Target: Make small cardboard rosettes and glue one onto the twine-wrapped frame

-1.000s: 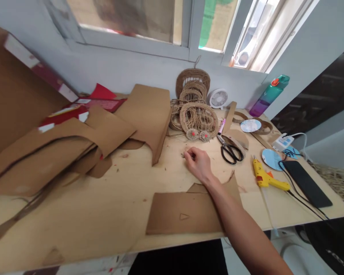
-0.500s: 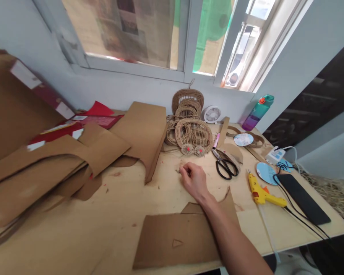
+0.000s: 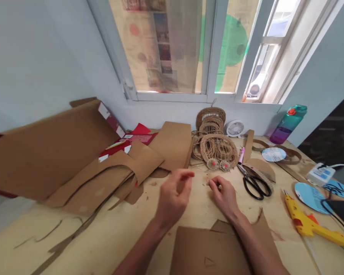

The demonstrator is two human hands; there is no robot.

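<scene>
My left hand [image 3: 174,198] is raised over the table, its fingers half bent and a gap between them and the thumb; nothing shows in it. To its right, my right hand [image 3: 225,194] rests low with thumb and forefinger pinched together. A tiny dark bit pokes out at their tips, too small to name. Below my right wrist lies a piece of brown cardboard [image 3: 209,244] with a small triangle drawn on it. Black-handled scissors [image 3: 253,181] lie to the right of my right hand. Coiled twine pieces [image 3: 219,149] with two small flower-like rounds stand beyond both hands.
Cut cardboard sheets [image 3: 103,183] and a large cardboard box [image 3: 60,149] fill the left side. On the right are a yellow glue gun [image 3: 306,223], a pink marker [image 3: 241,155], blue discs [image 3: 309,194] and a black cord. A white fan [image 3: 235,128] and a bottle [image 3: 288,124] stand by the wall.
My left hand has come into view from below, beside the right one. The right hand keeps its pinch near the same spot. The view has swung left and up.
</scene>
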